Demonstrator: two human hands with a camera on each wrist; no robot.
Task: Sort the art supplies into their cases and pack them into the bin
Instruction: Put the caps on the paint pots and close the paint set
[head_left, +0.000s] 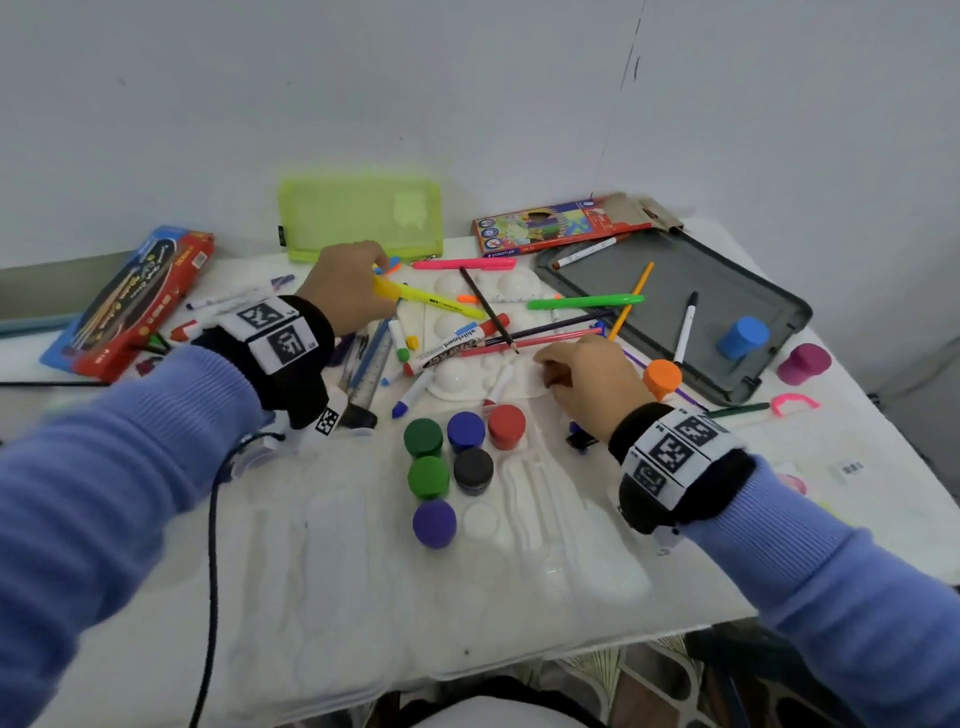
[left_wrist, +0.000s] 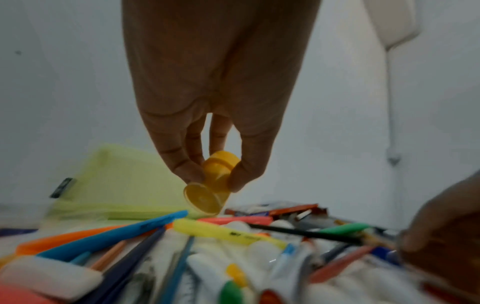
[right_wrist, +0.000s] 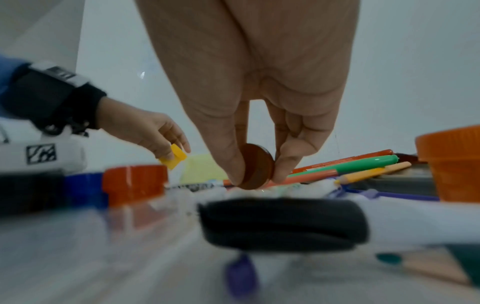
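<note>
My left hand (head_left: 353, 280) hangs over the pile of pens at the back and pinches a small yellow paint pot (left_wrist: 205, 198) between thumb and fingers (left_wrist: 182, 164), tilted on its side. My right hand (head_left: 587, 374) is low over the white palette (head_left: 457, 374) and pinches a brown paint pot (right_wrist: 257, 164) by its sides. In front of both hands lies a clear paint tray (head_left: 535, 499) holding green (head_left: 423, 436), blue (head_left: 466, 430), red (head_left: 506, 425), black (head_left: 472, 470) and purple (head_left: 434, 522) pots.
Markers, pencils and highlighters lie scattered across the table's middle. A green mesh pouch (head_left: 361, 218) and a coloured-pencil box (head_left: 561, 226) stand at the back. A grey lid (head_left: 675, 280) at the right carries a blue pot (head_left: 743, 338); orange (head_left: 662, 379) and magenta (head_left: 804, 364) pots stand nearby. A red brush pack (head_left: 140, 306) lies far left.
</note>
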